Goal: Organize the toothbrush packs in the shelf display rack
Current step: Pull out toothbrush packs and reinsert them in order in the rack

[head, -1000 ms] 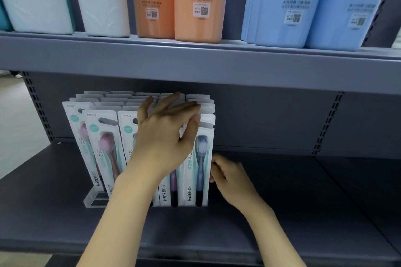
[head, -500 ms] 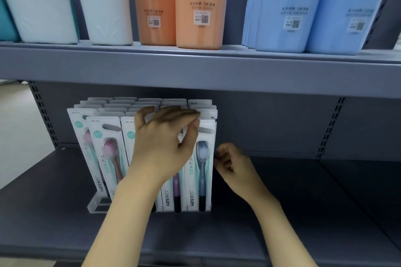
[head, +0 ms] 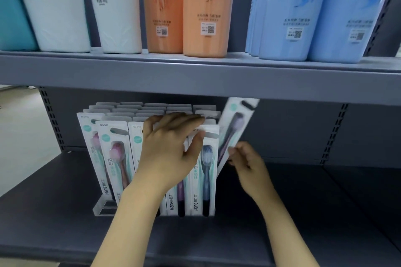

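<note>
A clear display rack (head: 102,208) on the lower shelf holds several rows of white toothbrush packs (head: 115,158) standing upright. My left hand (head: 171,149) lies flat against the front packs in the middle, fingers spread over their tops and thumb on the rightmost front pack (head: 206,171). My right hand (head: 247,162) pinches the lower edge of one loose toothbrush pack (head: 235,128), which is tilted to the right just outside the rack's right side, its top close under the upper shelf.
The upper shelf edge (head: 195,76) runs right above the packs. It carries white (head: 63,6), orange (head: 206,8) and blue bottles (head: 288,11). The dark lower shelf (head: 314,212) stretches to the right of the rack. Perforated uprights (head: 332,132) line the back panel.
My right hand has risen from the rack's lower right side and now holds a pack, pulled up and tilted to the right. My left hand stays on the front packs.
</note>
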### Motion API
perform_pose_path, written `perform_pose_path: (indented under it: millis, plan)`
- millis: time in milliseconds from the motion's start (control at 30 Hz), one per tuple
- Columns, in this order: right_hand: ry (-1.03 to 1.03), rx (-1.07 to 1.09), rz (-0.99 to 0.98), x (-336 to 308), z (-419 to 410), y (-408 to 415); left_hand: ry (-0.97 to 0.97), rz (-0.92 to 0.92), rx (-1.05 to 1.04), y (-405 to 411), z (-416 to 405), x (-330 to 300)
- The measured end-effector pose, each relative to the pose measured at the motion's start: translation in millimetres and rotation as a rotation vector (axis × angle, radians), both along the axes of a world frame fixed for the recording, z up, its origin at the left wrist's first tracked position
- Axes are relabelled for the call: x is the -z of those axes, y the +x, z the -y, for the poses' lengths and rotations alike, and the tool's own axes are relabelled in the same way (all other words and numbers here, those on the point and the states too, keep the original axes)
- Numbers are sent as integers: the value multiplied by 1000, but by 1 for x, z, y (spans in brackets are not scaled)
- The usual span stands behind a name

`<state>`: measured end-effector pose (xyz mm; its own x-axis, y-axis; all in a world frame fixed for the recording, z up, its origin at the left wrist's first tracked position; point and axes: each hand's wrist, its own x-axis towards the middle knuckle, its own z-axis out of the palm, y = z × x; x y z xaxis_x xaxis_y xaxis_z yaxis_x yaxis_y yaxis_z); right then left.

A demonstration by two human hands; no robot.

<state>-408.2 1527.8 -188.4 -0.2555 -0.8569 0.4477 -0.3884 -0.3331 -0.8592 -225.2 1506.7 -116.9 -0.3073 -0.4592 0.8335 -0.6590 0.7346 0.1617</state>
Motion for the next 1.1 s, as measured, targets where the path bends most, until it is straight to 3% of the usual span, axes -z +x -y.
perform_pose_path:
  millis: [133, 333, 467, 567, 700, 900, 1000, 1100]
  plan:
    - [-29, 31, 163, -9, -6, -19, 11, -4, -5, -1, 0, -1]
    - [9, 44, 133, -7, -22, -28, -13, 20, -63, -6, -7, 1]
    - [81, 31, 82, -14, -36, -40, -68, -191, 16, -25, -28, 3]
    - [115, 67, 9, -21, -52, -52, 123, -290, 206, -44, -44, 12]
    - [209, -42, -28, -26, -71, -60, 415, -218, 210, -66, -53, 25]
    - [193, -226, 135, -29, -87, -52, 408, -205, 243, -71, -58, 32]
    - [186, -291, 142, -28, -84, -47, 540, -172, 298, -67, -62, 34]
    - [191, -337, 132, -26, -80, -40, 734, -268, 432, -60, -64, 36]
